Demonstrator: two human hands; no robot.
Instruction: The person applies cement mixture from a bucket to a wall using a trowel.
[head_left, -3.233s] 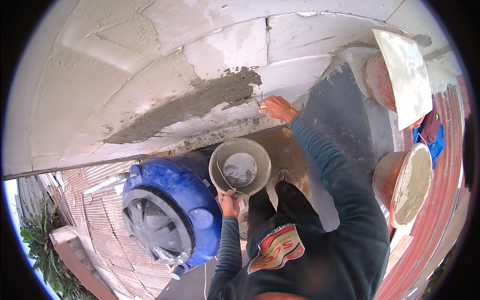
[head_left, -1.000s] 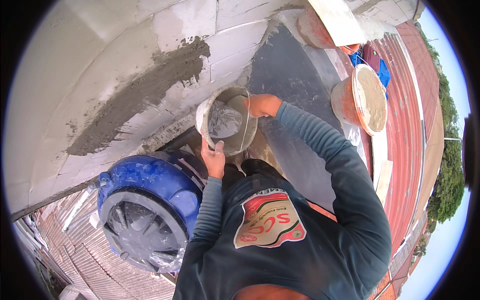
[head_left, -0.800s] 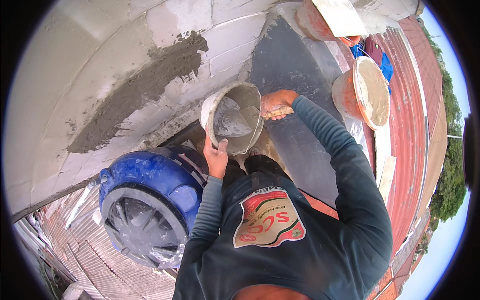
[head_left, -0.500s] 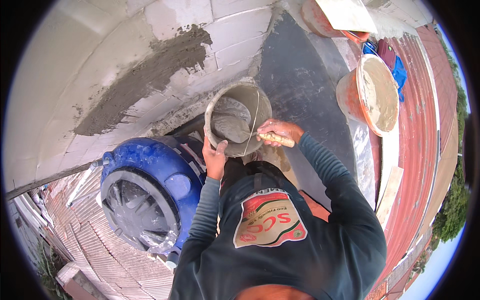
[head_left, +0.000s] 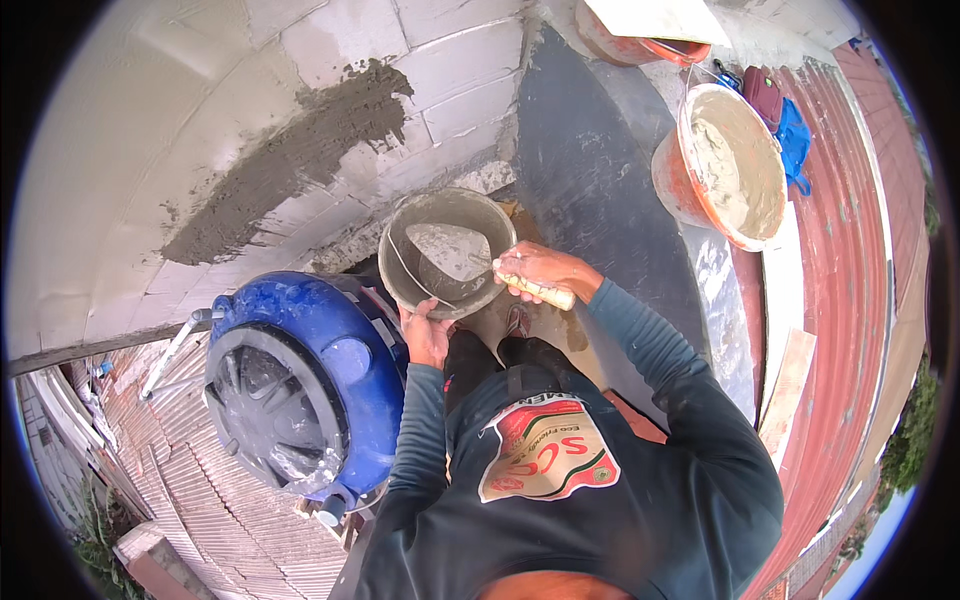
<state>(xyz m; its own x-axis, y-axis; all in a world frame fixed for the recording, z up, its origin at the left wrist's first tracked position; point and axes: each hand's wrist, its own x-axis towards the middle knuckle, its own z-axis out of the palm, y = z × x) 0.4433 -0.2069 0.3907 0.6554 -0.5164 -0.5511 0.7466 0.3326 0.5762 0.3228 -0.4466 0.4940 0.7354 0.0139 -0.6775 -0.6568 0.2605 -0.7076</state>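
My left hand [head_left: 427,335] grips the near rim of a grey, mortar-stained bucket [head_left: 440,205]. In front of my body, the bucket's mouth faces up towards me, and a thin wire handle crosses the opening on the left. My right hand [head_left: 548,272], at the bucket's right rim, is wrapped round the pale wooden handle of a trowel. The pointed trowel blade [head_left: 452,250] lies inside the bucket mouth, its broad face showing with a greyish-white coating. What lies deep in the bucket is partly hidden by the blade.
A blue water tank [head_left: 375,420] stands at my left. The block wall [head_left: 450,75] ahead carries a dark mortar patch [head_left: 300,165]. An orange bucket of mortar [head_left: 680,185], a second orange bucket [head_left: 610,40], bags [head_left: 793,145] and a red corrugated roof [head_left: 840,260] are on the right.
The bucket has turned, its wire handle shifting from the right side to the left, and it sits slightly nearer me. The trowel blade, mortar-covered before, now shows a flatter, paler face.
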